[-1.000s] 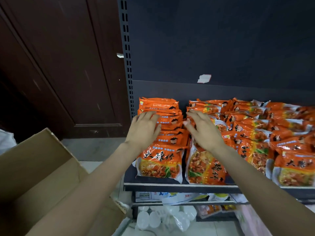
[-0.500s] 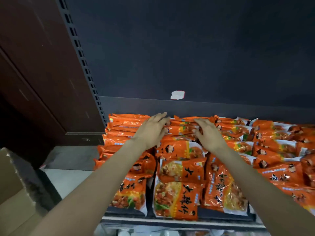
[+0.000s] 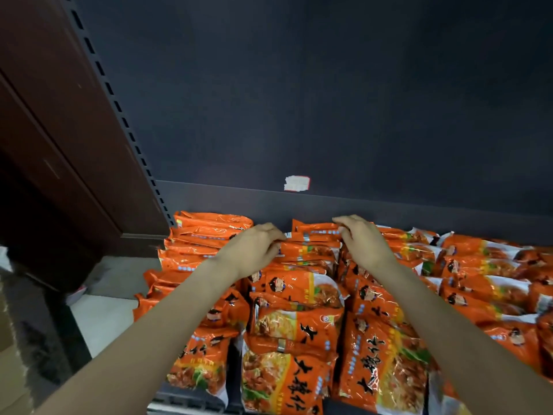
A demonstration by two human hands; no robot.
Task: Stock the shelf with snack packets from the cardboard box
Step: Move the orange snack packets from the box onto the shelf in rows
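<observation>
Orange snack packets [image 3: 299, 327] lie in overlapping rows across the dark shelf [image 3: 191, 400]. My left hand [image 3: 253, 250] and my right hand [image 3: 363, 242] are at the back of the middle row, one on each side of the rearmost packets [image 3: 311, 239]. The fingers of both hands are curled onto the edges of those packets, the left at their left corner and the right at their right corner. A blurred bit of the cardboard box [image 3: 9, 348] shows at the lower left edge; its inside is out of view.
The shelf's dark back panel [image 3: 329, 100] rises behind the packets and bears a white sticker [image 3: 296, 183]. A slotted upright post [image 3: 119, 112] bounds the shelf on the left. A brown wooden door [image 3: 45, 115] and pale floor [image 3: 101, 319] lie further left.
My view has tilted up and closer, so the box has almost left the frame. Both hands moved to the back of the middle row, and their flat fingers have curled onto the rear packets.
</observation>
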